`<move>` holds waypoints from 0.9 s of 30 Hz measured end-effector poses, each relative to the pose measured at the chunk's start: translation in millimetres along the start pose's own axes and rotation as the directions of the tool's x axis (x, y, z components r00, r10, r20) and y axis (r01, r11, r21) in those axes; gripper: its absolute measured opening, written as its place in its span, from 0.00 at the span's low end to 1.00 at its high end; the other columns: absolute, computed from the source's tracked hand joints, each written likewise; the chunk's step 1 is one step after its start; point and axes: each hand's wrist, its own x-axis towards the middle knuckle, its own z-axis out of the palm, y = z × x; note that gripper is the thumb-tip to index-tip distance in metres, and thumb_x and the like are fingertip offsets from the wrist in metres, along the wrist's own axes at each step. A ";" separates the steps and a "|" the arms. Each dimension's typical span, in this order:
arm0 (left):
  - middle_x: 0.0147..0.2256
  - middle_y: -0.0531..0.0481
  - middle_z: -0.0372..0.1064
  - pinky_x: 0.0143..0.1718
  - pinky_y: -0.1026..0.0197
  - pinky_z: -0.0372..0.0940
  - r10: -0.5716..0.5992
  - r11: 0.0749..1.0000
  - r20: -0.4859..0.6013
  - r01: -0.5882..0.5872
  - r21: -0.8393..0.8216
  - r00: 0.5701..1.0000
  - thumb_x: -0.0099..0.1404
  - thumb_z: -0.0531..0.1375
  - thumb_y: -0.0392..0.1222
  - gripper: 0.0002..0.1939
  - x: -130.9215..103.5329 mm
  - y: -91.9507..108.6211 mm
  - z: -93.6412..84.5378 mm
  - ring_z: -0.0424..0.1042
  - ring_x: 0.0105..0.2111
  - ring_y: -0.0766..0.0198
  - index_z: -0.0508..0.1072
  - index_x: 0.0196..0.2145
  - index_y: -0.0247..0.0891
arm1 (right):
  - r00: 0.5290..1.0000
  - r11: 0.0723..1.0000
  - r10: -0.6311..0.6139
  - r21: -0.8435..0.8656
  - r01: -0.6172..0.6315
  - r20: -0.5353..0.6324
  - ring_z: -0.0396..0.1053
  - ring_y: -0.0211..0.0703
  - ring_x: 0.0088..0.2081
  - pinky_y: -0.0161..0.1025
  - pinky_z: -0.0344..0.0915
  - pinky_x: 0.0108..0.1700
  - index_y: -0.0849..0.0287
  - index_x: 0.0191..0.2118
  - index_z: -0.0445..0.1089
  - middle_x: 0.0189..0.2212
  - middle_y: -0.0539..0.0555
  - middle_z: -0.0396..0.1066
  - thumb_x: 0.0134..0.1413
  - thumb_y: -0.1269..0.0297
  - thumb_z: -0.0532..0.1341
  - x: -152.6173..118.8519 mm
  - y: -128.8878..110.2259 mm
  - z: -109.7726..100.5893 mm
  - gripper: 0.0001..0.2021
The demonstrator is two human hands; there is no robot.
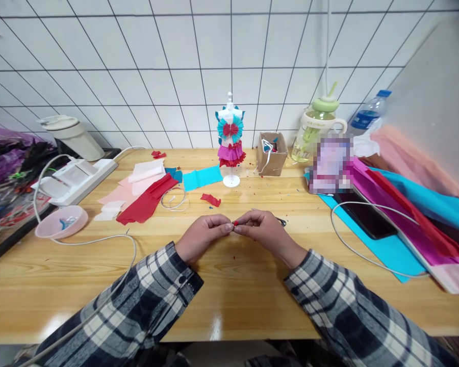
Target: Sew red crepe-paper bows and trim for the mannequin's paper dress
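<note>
Over the middle of the table, my left hand [207, 232] and my right hand [266, 232] meet fingertip to fingertip. Both pinch a tiny red scrap [235, 223] that looks like crepe paper; the fingers hide most of it. A dark looped handle [281, 221] pokes out from behind my right hand, the rest of that tool hidden. Beyond my hands lies a small red crepe paper strip [210, 199]. Farther back stands a white miniature dress form [230, 109], upright on its round base, dressed in blue, red and magenta ruffled paper.
Left are red crepe paper [147, 200], a pink bowl [61, 223] and a power strip [84, 182]. A cardboard box [272, 155] and green-lidded bottle [317, 125] stand at the back. A phone [367, 216] and coloured paper sheets [405, 204] lie right. Cables cross both sides.
</note>
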 end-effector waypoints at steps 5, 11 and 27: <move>0.28 0.50 0.69 0.36 0.62 0.60 -0.051 0.997 0.090 0.055 -0.046 0.995 0.55 0.66 0.46 0.11 0.1 0.9 -4.2 0.66 0.31 0.65 0.75 0.27 0.33 | 0.993 0.994 0.084 0.064 -0.090 0.087 0.53 0.29 0.18 0.29 0.49 0.19 0.59 0.28 0.73 0.16 0.43 0.61 0.39 0.57 0.69 -0.2 3.9 -0.6 0.12; 0.27 0.48 0.69 0.37 0.63 0.63 -0.212 0.906 0.172 0.260 -0.335 0.962 0.49 0.70 0.42 0.12 -3.2 1.2 -2.4 0.68 0.31 0.66 0.76 0.28 0.30 | 0.987 0.998 0.001 0.060 -0.011 0.163 0.55 0.29 0.19 0.28 0.53 0.19 0.58 0.34 0.73 0.19 0.44 0.62 0.42 0.56 0.69 -0.8 1.7 -0.5 0.14; 0.33 0.48 0.71 0.41 0.60 0.65 -0.119 0.961 0.005 0.117 -0.252 0.993 0.58 0.63 0.48 0.13 0.5 3.7 -4.2 0.68 0.35 0.64 0.77 0.33 0.34 | 0.996 0.996 -0.087 -0.038 0.086 -0.016 0.53 0.30 0.18 0.30 0.52 0.20 0.58 0.31 0.66 0.18 0.42 0.58 0.49 0.60 0.61 -3.3 -3.4 6.0 0.07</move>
